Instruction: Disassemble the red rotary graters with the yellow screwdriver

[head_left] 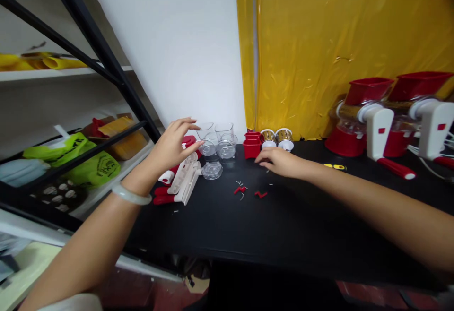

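Holding left hand (173,143) wide beside clear plastic cups (226,141), right hand (281,160) curled (contents impossible to tell!) near red plastic hoppers (252,148) on black bench (227,230); with two red-and-white graters (379,124) seemingly assembled, cups and hoppers unjoined.

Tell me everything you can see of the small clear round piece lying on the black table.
The clear round piece looks like see-through plastic: low, roughly circular, with an uneven rim. It lies flat on the black table, in front of the clear containers and just right of the white parts; whether it touches those is unclear. Neither hand holds it.
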`<state>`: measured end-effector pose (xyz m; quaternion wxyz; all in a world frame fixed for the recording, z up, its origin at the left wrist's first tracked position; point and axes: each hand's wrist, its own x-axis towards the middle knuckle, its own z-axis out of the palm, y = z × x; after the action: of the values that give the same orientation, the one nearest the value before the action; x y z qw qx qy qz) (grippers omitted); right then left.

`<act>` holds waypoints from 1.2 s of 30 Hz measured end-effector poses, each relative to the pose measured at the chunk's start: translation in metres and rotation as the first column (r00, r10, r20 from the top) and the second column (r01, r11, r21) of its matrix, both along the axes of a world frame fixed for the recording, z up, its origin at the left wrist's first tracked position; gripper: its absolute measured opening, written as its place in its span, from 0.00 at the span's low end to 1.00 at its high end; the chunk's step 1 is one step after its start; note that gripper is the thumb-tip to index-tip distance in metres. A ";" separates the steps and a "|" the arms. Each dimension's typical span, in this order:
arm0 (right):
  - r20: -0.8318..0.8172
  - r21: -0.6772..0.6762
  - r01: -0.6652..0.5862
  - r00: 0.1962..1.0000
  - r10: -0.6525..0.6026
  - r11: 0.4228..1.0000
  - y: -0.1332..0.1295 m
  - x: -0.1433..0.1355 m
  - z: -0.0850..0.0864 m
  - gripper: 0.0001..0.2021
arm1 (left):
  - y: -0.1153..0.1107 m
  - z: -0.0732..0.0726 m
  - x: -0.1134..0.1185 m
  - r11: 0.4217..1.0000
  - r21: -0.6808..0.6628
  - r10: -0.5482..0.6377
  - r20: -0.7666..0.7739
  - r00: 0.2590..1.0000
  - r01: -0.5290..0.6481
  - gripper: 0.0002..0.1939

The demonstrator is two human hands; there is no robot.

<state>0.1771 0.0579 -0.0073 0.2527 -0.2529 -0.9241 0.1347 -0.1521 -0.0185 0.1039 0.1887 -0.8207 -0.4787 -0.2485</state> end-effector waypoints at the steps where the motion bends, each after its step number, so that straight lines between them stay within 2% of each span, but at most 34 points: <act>1: 0.017 -0.046 0.027 1.000 -0.026 0.999 0.005 0.013 -0.007 0.10 | -0.007 -0.002 0.004 1.000 -0.004 -0.011 0.004 1.000 0.011 0.17; 3: 0.038 -0.099 0.071 0.997 -0.068 0.992 0.012 0.028 -0.020 0.11 | -0.019 -0.012 0.016 1.000 -0.009 -0.010 0.034 0.999 0.010 0.14; 5: 0.043 -0.125 0.101 0.994 -0.096 0.987 0.014 0.032 -0.031 0.11 | -0.030 -0.029 0.032 0.999 -0.041 0.037 0.078 0.996 -0.033 0.15; 7: 0.044 -0.153 0.120 0.992 -0.114 0.981 0.012 0.030 -0.037 0.10 | -0.038 -0.050 0.048 0.979 -0.189 0.096 0.098 0.991 -0.076 0.17; 9: 0.045 -0.184 0.123 0.992 -0.116 0.975 0.008 0.026 -0.040 0.10 | -0.043 -0.074 0.062 0.904 -0.425 0.116 0.118 0.986 -0.055 0.19; 11: 0.042 -0.211 0.117 0.993 -0.110 0.970 0.001 0.023 -0.042 0.10 | -0.043 -0.097 0.073 0.826 -0.563 0.128 0.156 0.979 -0.018 0.20; 13: 0.034 -0.236 0.103 0.995 -0.098 0.966 -0.007 0.020 -0.043 0.11 | -0.039 -0.114 0.081 0.814 -0.580 0.135 0.176 0.975 -0.008 0.22; 15: 0.019 -0.256 0.088 0.996 -0.086 0.963 -0.014 0.017 -0.042 0.11 | -0.031 -0.123 0.089 0.820 -0.572 0.132 0.175 0.976 -0.008 0.22; 19: -0.023 -0.250 0.119 0.991 -0.129 0.961 -0.017 0.020 -0.036 0.12 | -0.022 -0.127 0.106 0.783 -0.621 0.127 0.233 0.964 0.047 0.21; 22: -0.037 -0.243 0.171 0.982 -0.185 0.955 -0.020 0.030 -0.034 0.15 | -0.027 -0.130 0.118 0.746 -0.658 0.155 0.323 0.934 0.103 0.21; 25: -0.031 -0.265 0.175 0.981 -0.190 0.948 -0.035 0.038 -0.042 0.20 | -0.037 -0.139 0.128 0.731 -0.655 0.175 0.452 0.875 0.192 0.21; 28: -0.027 -0.301 0.096 0.994 -0.109 0.949 -0.056 0.037 -0.054 0.26 | -0.045 -0.143 0.133 0.724 -0.628 0.155 0.553 0.819 0.286 0.22; 30: -0.035 -0.315 0.053 0.997 -0.068 0.948 -0.065 0.032 -0.058 0.28 | -0.044 -0.141 0.131 0.745 -0.607 0.133 0.542 0.830 0.277 0.22; 33: -0.073 -0.303 0.033 0.996 -0.058 0.952 -0.069 0.029 -0.054 0.27 | -0.036 -0.133 0.122 0.802 -0.571 0.140 0.464 0.875 0.175 0.23; 36: -0.125 -0.260 0.032 0.990 -0.066 0.965 -0.063 0.037 -0.041 0.26 | -0.029 -0.130 0.114 0.771 -0.625 0.192 0.411 0.891 0.122 0.24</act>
<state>0.2140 -0.0053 -0.0479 0.2817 -0.2968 -0.8735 0.2638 -0.0377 -0.0470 -0.0262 -0.2114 -0.7452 -0.5801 -0.2520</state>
